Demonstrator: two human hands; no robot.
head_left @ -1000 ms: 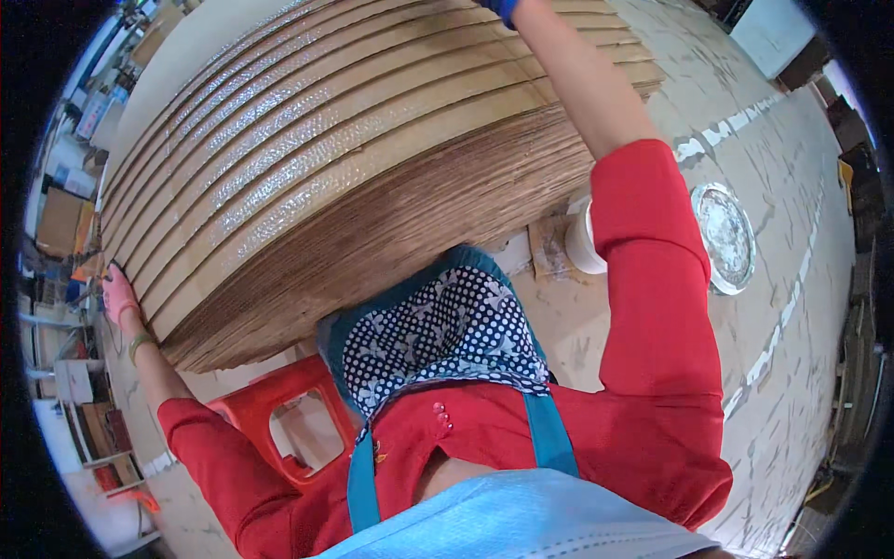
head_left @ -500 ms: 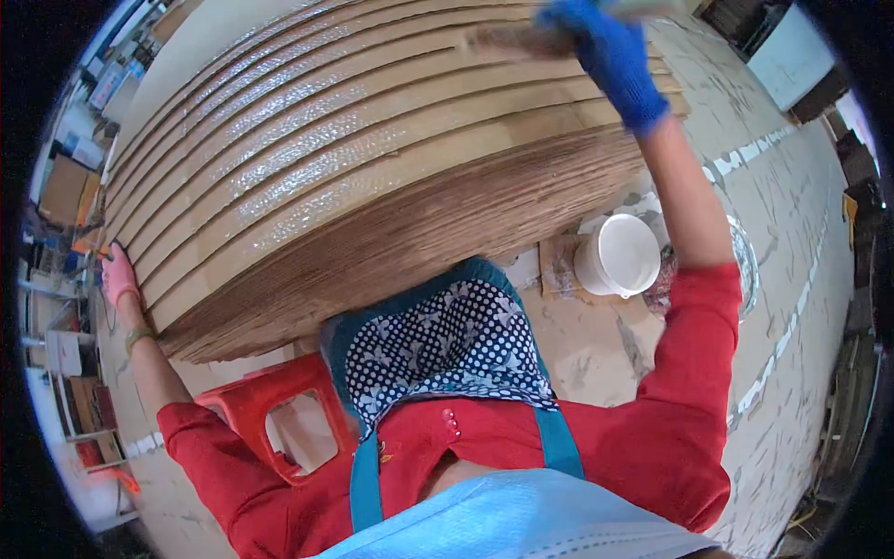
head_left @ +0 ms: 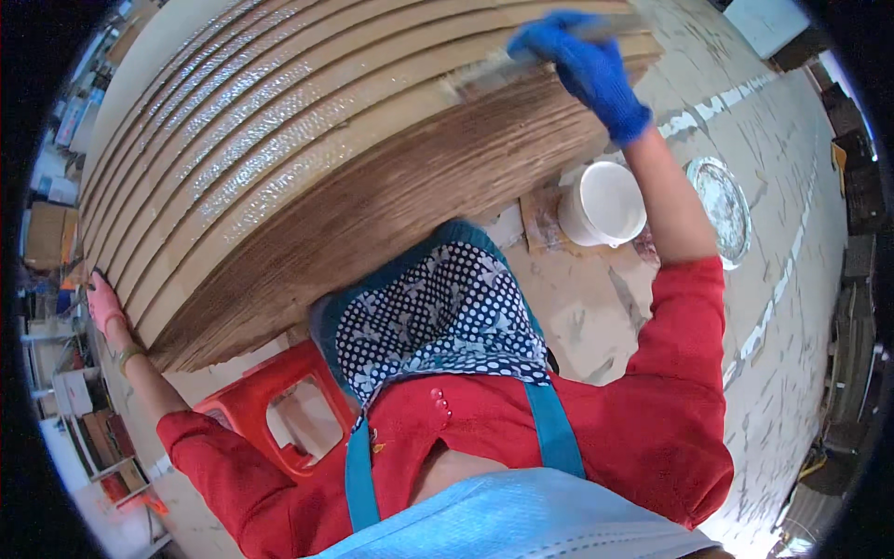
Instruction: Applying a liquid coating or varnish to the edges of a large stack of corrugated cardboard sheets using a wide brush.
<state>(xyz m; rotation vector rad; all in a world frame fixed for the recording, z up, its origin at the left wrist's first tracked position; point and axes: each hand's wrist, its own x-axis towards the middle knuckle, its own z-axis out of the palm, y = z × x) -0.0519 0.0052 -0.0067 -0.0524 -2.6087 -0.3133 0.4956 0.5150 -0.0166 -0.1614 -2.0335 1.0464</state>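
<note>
Broad brown cardboard sheets (head_left: 410, 107) lie in a large stack ahead of me, overlapping like steps, with wet, shiny patches on their exposed strips. My right hand (head_left: 587, 79), in a blue knitted glove, is closed around a wide flat brush (head_left: 475, 79). Motion blurs the brush, whose bristle end is over the nearest strip toward the right; whether it touches cannot be made out. At the stack's left edge rests my left hand (head_left: 107, 306) in a pink glove with dark fingertips, its fingers stretched along the sheets' edge.
A white bucket (head_left: 610, 203) stands on a cardboard piece right of the stack's near side. Beyond my right forearm lies a round whitish-smeared lid or tray (head_left: 724, 212). A red plastic stool (head_left: 251, 396) is near my left arm. Shelves with boxes (head_left: 79, 401) line the left.
My right hand has moved the brush nearer, onto the closest strips, and slightly left. My left hand stays at the stack's edge. The whole view has shifted a little.
</note>
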